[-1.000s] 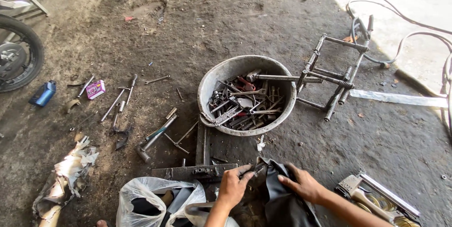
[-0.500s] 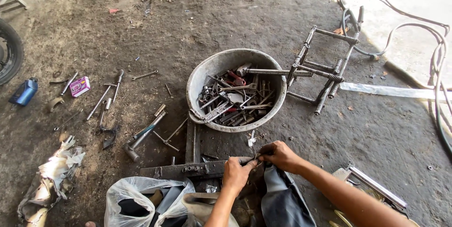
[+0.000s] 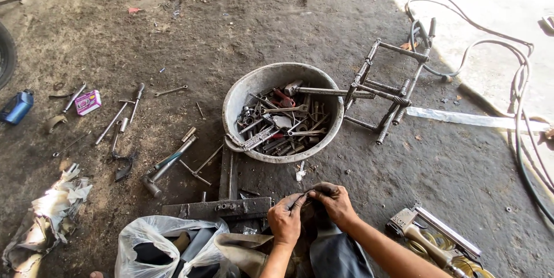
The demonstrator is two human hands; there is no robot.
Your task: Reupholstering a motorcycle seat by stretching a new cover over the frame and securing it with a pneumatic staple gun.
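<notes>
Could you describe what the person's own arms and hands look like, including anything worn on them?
Both hands are bare: the left hand and the right hand have no gloves, and no rings or watch can be made out. Both forearms are uncovered as far as the picture's lower edge, with no sleeve in view. The fingers look smudged with dark grime.
</notes>
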